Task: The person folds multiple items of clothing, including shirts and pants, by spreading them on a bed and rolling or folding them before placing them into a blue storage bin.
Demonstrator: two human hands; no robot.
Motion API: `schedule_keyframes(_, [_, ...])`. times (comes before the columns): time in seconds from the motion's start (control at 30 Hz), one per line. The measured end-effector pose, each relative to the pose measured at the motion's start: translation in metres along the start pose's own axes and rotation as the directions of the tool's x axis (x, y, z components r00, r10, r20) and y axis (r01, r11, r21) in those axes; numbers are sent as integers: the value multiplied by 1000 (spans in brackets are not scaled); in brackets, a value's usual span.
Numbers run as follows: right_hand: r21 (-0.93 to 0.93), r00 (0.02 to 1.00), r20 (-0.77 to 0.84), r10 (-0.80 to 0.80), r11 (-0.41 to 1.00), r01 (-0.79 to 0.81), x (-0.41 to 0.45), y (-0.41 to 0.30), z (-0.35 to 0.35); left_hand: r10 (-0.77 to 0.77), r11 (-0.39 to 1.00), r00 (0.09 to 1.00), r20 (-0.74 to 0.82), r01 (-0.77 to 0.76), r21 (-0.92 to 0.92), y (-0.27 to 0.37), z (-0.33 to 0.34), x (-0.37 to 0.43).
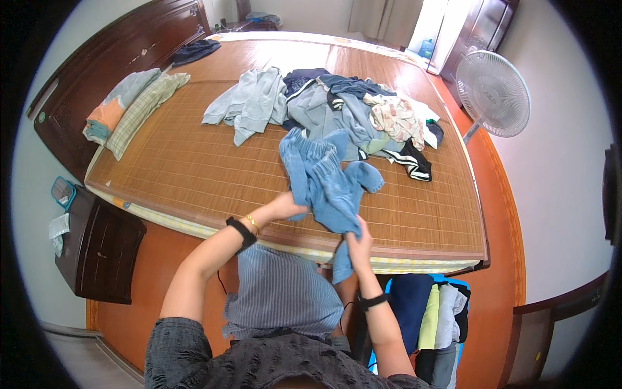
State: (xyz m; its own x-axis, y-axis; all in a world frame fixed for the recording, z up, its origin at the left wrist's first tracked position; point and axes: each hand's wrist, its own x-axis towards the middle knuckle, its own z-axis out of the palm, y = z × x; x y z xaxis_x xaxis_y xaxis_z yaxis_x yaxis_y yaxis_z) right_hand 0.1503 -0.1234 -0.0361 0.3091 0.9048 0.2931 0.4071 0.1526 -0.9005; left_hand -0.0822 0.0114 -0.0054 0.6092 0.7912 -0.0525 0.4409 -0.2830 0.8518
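A crumpled blue garment with a gathered elastic band (328, 182) lies at the near edge of a bed covered by a woven bamboo mat (194, 180). My left hand (287, 206) is at the garment's left side, its fingers partly hidden, so its hold is unclear. My right hand (358, 243) grips the lower right part of the cloth, and one end hangs over the bed's edge. Just beyond lies a heap of mixed clothes (350, 114), with a light grey sweatshirt (252, 99) at its left.
A blue-rimmed container of rolled clothes (427, 316) stands on the floor at my right. Folded textiles and a checked pillow (146, 114) lie by the headboard (121, 53). A standing fan (493, 95) is beyond the bed's right side; a dark nightstand (102, 248) is at the left.
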Motion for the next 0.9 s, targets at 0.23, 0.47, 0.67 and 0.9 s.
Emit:
schedule_keyframes(0.23, [74, 886, -461, -46, 993, 90, -6, -6, -86, 244, 967, 925, 292, -208, -149, 61, 70, -58])
schedule_keyframes(0.47, [24, 816, -514, -264, 947, 321, 70, -106, -125, 475, 872, 855, -209, -489, -22, 146, 55, -75])
schedule_keyframes(0.67, [-96, 942, -59, -329, 942, 323, 126, -118, -84, 81, 990, 940, -330, -114, -81, 97, 0, -106])
schedule_keyframes(0.9, [-157, 883, 461, -90, 971, 181, 57, -24, -27, -254, 923, 928, -272, 317, 219, -15, -53, -176])
